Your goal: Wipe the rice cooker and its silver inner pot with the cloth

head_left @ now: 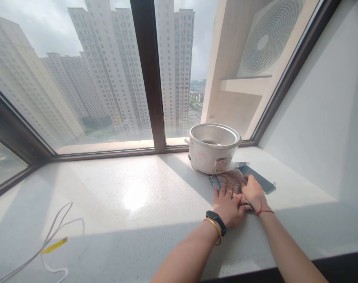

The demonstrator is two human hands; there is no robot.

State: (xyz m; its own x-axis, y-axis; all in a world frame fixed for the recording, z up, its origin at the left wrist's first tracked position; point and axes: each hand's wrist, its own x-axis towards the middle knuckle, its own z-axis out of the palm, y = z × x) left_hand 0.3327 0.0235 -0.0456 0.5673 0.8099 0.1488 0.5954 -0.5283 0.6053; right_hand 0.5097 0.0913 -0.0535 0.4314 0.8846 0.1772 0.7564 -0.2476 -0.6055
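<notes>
A folded checked cloth [230,179] lies on the white windowsill, just in front of a white rice cooker [211,157] without a lid. My left hand [228,204] rests flat on the cloth with its fingers spread. At the cloth's right edge, my right hand [253,192] has its fingers closed on the fabric; its fingertips are partly hidden. A dark phone [260,180] lies flat right beside my right hand.
A white cable [53,232] with a yellow tag [55,245] lies loosely at the left of the sill [108,188]. Dark window frames [149,78] rise behind the cooker, and a white wall [320,129] bounds the right side.
</notes>
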